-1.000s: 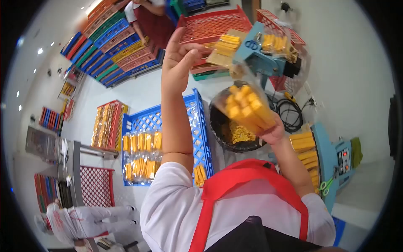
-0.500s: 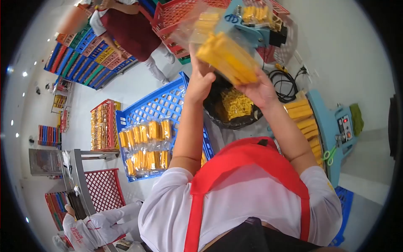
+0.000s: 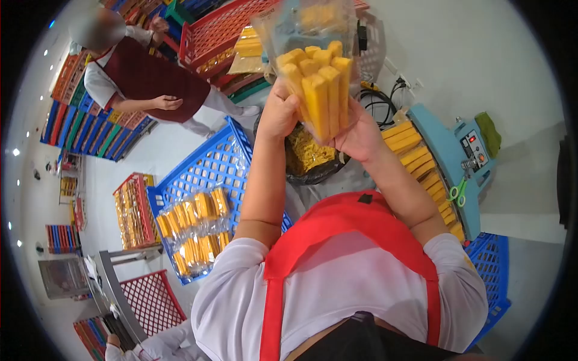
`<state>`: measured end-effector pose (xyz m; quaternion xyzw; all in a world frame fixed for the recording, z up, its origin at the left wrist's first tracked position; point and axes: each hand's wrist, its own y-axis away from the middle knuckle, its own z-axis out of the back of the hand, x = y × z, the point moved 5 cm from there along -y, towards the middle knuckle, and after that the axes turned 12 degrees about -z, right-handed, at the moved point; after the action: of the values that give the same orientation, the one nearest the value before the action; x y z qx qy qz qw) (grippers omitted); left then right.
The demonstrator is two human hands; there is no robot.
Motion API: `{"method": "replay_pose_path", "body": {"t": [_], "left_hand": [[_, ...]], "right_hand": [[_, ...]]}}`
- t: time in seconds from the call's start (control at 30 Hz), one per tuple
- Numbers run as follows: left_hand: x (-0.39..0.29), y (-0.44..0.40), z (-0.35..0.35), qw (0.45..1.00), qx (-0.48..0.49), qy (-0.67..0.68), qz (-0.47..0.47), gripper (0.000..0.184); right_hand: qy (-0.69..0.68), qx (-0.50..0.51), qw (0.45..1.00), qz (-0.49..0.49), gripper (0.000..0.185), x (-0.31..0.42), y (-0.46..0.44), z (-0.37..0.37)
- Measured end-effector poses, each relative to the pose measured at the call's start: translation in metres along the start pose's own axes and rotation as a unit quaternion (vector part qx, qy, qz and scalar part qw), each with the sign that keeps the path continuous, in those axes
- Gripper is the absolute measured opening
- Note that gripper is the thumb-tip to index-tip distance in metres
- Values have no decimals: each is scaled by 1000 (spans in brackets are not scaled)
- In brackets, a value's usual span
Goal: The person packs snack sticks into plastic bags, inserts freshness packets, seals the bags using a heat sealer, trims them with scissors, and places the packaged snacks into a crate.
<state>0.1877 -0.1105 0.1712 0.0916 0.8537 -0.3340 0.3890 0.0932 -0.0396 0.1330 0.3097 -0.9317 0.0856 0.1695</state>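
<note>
Both my hands hold up a clear plastic bag (image 3: 318, 90) packed with several yellow sticks, which stand nearly upright in its lower part. My left hand (image 3: 280, 111) grips the bag's left side, fingers partly hidden behind it. On the lower right, my right hand (image 3: 359, 133) closes round the bag's bottom corner. The bag's upper part is clear film above the sticks. Behind and below the hands is a black-lined bin (image 3: 310, 153) with yellow scraps inside. A blue sealing machine (image 3: 448, 144) stands to the right, with rows of yellow sticks along its side.
At left, a blue crate (image 3: 198, 162) carries filled bags. A red crate (image 3: 133, 210) of bags stands farther left. Green scissors (image 3: 457, 194) hang at the machine. A co-worker in a maroon apron (image 3: 150, 78) stands upper left near stacked crates. Black cables (image 3: 379, 102) lie behind.
The bag has turned from tilted to nearly upright, and its yellow sticks now face me. The co-worker's arms have shifted. My view has moved slightly.
</note>
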Motion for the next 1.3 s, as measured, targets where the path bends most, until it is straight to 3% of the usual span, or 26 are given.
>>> {"method": "replay_pose_path", "body": {"t": [0.1, 0.17, 0.2, 0.37, 0.43, 0.5, 0.57, 0.67, 0.73, 0.8, 0.87, 0.93, 0.97, 1.03, 1.07, 1.1, 1.17, 1.2, 1.27, 1.3], "left_hand": [[-4, -10, -26, 999, -8, -30, -15, 83], [-13, -7, -48, 984, 35, -77, -158, 92], [-8, -8, -50, 982, 36, -119, -140, 100], [-5, -15, -51, 989, 35, -112, -89, 103], [-6, -12, -59, 972, 95, -180, -116, 101], [-1, -10, -51, 967, 99, -217, -85, 99], [1, -9, -58, 975, 120, -185, 32, 92], [-6, -9, -57, 975, 98, -200, -10, 82], [-11, -13, -54, 970, 128, -209, -4, 81], [-11, -19, -48, 963, 159, -216, 5, 81], [-3, -20, -41, 947, 205, -244, 34, 86], [1, -21, -47, 938, 237, -242, 69, 88], [5, -21, -51, 928, 267, -242, 95, 89], [12, -26, -56, 906, 321, -262, 82, 88], [19, -23, -60, 903, 351, -206, 137, 88], [23, -20, -63, 893, 378, -151, 191, 88], [28, -23, -62, 877, 401, -152, 215, 88], [35, -23, -57, 881, 411, -80, 221, 86], [39, -13, -53, 878, 420, -8, 228, 85], [33, -11, -48, 941, 232, 150, 195, 86]], "right_hand": [[36, -78, 991, 102, 47, 23, 11, -5], [64, -127, 979, 149, 46, 30, 18, -3], [86, -119, 977, 155, 47, 29, 19, 0], [61, -65, 990, 112, 48, 28, 31, -2], [96, -74, 983, 135, 50, 30, 32, 6], [107, -64, 981, 147, 50, 30, 34, 10], [122, -52, 979, 157, 51, 35, 35, 13], [122, -23, 984, 125, 48, 44, 38, 16], [308, -208, 905, 207, 39, 67, 53, 8], [468, -311, 758, 332, 34, 99, 87, -33], [509, -214, 681, 480, 31, 117, 109, -96], [621, -203, 576, 491, 34, 123, 121, -144], [620, -211, 573, 492, 34, 127, 126, -162], [818, -238, 451, 266, 27, 117, 107, -180], [848, -279, 430, 136, 22, 121, 98, -165], [849, -281, 427, 134, 22, 126, 93, -162], [881, -191, 414, -122, 20, 116, 79, -135], [881, -190, 415, -122, 20, 117, 76, -127], [727, -212, 652, 31, 15, 126, 74, -118], [726, -212, 654, 32, 15, 122, 71, -111]]}}
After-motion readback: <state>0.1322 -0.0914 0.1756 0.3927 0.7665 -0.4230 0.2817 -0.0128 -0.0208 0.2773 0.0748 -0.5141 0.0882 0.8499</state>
